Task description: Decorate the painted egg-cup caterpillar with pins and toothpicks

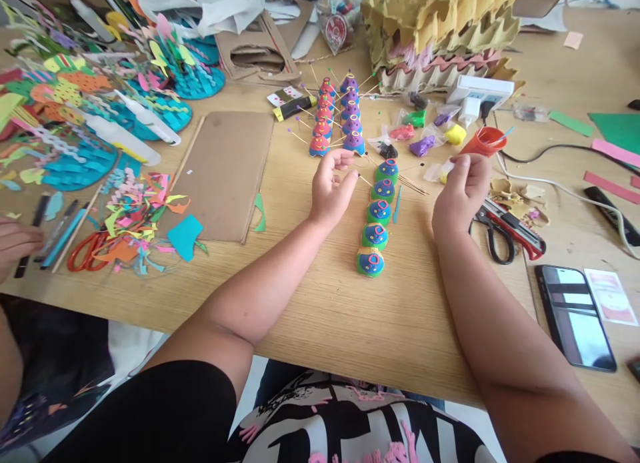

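Just left of a row of green-and-blue clay-covered bumps (pixel 379 211) is my left hand (pixel 330 189), its thumb and fingers curved but apart. Each bump has a small red ring and a face-like pattern. Thin dark-tipped sticks (pixel 367 181) show by the row's far end, close to my left thumb. My right hand (pixel 461 195) is closed in a pinch in front of an orange cup (pixel 484 141); whatever its fingertips hold is too small to make out. Beyond my left hand stand a red row (pixel 323 123) and a purple row (pixel 353 119), with ball-tipped sticks poking out.
Bagged clay (pixel 423 145), loose sticks (pixel 414 185) and a blue tool (pixel 397 205) lie nearby. A box cutter (pixel 515 226), black-handled scissors (pixel 500 243) and a phone (pixel 575 316) sit right. Left are cardboard (pixel 220 169), paper scraps (pixel 140 226) and another person's hand (pixel 17 243).
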The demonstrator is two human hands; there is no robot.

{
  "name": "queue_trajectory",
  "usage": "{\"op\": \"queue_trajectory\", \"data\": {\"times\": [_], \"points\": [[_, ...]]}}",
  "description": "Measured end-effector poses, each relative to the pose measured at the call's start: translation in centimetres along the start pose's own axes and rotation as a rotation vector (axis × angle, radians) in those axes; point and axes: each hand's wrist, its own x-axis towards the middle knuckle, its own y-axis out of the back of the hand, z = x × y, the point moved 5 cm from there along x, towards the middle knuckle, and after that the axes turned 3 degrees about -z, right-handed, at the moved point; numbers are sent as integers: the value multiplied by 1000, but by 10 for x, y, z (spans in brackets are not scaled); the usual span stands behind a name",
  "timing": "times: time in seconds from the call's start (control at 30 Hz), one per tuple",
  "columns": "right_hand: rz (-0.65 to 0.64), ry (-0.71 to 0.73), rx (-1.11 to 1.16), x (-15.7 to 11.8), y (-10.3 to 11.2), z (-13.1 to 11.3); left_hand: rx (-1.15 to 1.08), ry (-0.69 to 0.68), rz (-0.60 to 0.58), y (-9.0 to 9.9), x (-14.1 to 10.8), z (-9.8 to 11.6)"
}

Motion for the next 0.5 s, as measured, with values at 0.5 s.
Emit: {"op": "queue_trajectory", "data": {"times": [0.5], "points": [[-369, -146, -616, -10, -3, -14, 108, -35, 95, 7, -3, 1]]}}
